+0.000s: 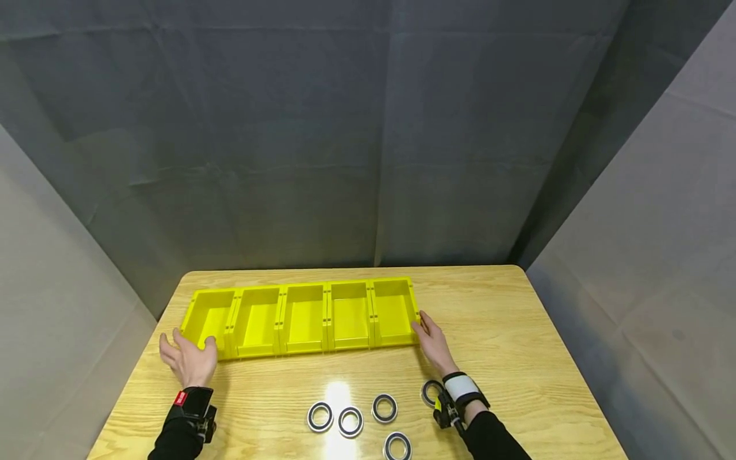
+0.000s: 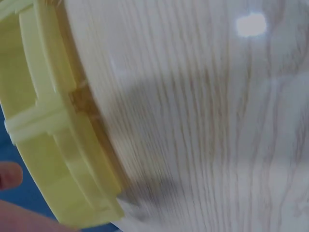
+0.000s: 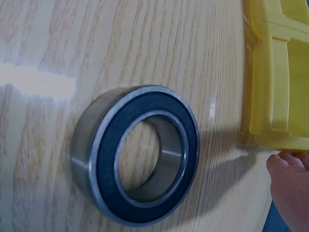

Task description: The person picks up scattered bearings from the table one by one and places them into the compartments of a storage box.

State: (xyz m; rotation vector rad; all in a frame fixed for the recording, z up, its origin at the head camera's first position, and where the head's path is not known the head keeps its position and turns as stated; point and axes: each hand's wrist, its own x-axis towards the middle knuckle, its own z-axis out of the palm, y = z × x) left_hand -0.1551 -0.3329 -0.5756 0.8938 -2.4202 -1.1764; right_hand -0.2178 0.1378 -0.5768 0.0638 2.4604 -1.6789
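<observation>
A row of joined yellow bins (image 1: pixel 303 350) stands across the table, several open compartments side by side. At its left front corner is my left hand (image 1: pixel 194 365), fingers spread along the outer side and thumb toward the front. The left wrist view shows part of that hand beside the bin wall (image 2: pixel 91 169). My right hand (image 1: pixel 435 348) rests its fingertips at the right end of the row, fingers fairly straight. Below the right wrist lies a ball bearing (image 3: pixel 147 101), a steel ring with a dark seal, partly covered by the wrist camera in the head view.
More bearings lie flat on the wooden table (image 1: pixel 489 319) in front of the bins: one bearing (image 1: pixel 319 429) at left, another bearing (image 1: pixel 350 435) beside it, a third bearing (image 1: pixel 384 420) and a nearer bearing (image 1: pixel 397 455). Grey curtains (image 1: pixel 287 160) surround the table.
</observation>
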